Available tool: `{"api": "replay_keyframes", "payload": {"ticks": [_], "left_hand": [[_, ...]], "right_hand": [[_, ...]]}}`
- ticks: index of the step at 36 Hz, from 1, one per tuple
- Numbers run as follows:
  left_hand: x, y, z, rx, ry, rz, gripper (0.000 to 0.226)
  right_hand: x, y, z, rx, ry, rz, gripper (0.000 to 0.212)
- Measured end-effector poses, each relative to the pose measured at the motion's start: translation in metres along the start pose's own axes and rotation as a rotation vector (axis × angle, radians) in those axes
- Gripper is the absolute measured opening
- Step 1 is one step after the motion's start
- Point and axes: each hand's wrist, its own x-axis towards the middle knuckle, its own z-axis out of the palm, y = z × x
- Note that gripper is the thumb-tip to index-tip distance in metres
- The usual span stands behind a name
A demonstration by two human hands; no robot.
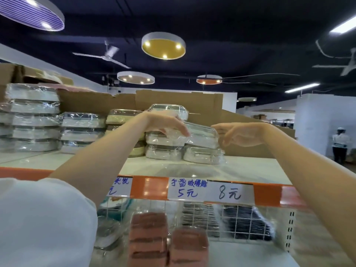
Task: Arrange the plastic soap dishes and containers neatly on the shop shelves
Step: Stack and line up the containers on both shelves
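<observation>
Landmark: the top shelf (250,166), a pale board with an orange front rail (150,187).
Left hand (163,123): raised above the shelf, fingers extended downward and resting on the tilted wrapped soap dish (200,134); not curled round it.
Right hand (240,132): just beside the right end of that dish, fingers loosely bent toward its wrapping; whether they pinch the film I cannot tell.
Tilted wrapped soap dish: white, in clear film, lying askew on top of two short stacks of like dishes (163,151) that stand on the shelf.
Other stock on the shelf: taller stacks of wrapped white dishes (30,116) toward its left end; a beige-and-brown stack (123,118) behind the left forearm.
Behind the stacks: opened cardboard boxes (173,101).
Labels on the rail: a white tag (187,189) with blue handwritten Chinese characters, too blurred to read surely, over "5元"; next to it a tag (230,193) reading "8元"; a third tag (119,187) partly hidden by the left arm, ending in "元".
Below the rail: a wire grid (231,218) with dark wrapped goods behind it, and reddish-brown wrapped stacks (148,237) in front.
Far right of the shelf: a person (340,145) standing, well apart.
</observation>
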Motion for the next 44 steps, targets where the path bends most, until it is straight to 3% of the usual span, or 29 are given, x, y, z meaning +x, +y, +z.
{"api": "replay_keyframes", "payload": {"ticks": [3,6,8,12,17,25,28,31,35,44], "left_hand": [[0.010,0.006,0.007,-0.004,0.006,0.036,0.035],[0.022,0.009,0.013,-0.001,-0.005,0.075,0.026],[0.029,0.010,0.017,0.037,0.005,0.110,0.038],[0.038,0.006,0.018,0.113,0.017,0.098,0.051],[0.035,-0.011,0.011,0.244,-0.043,0.045,0.067],[0.030,-0.037,0.009,0.230,-0.024,0.073,0.032],[0.031,-0.039,0.009,0.198,0.027,0.104,0.023],[0.029,-0.039,0.009,0.197,0.005,0.097,0.020],[0.028,-0.042,0.011,0.284,-0.036,0.037,0.030],[0.002,-0.042,0.023,0.460,-0.091,-0.042,0.037]], "right_hand": [[-0.007,-0.008,0.005,0.061,-0.005,-0.035,0.091],[-0.006,-0.010,0.009,-0.023,0.025,0.003,0.114],[-0.004,-0.008,0.010,-0.088,0.035,0.026,0.131],[0.000,-0.001,0.005,-0.117,0.119,0.013,0.091],[0.008,0.011,-0.005,-0.159,0.186,0.038,0.098],[0.033,0.027,-0.004,-0.118,0.240,0.050,0.115],[0.043,0.025,0.004,-0.115,0.220,0.050,0.112],[0.051,0.025,0.008,-0.124,0.193,0.080,0.096],[0.054,0.027,0.005,-0.132,0.202,0.111,0.087],[0.020,0.016,0.017,-0.314,0.389,0.122,0.117]]}}
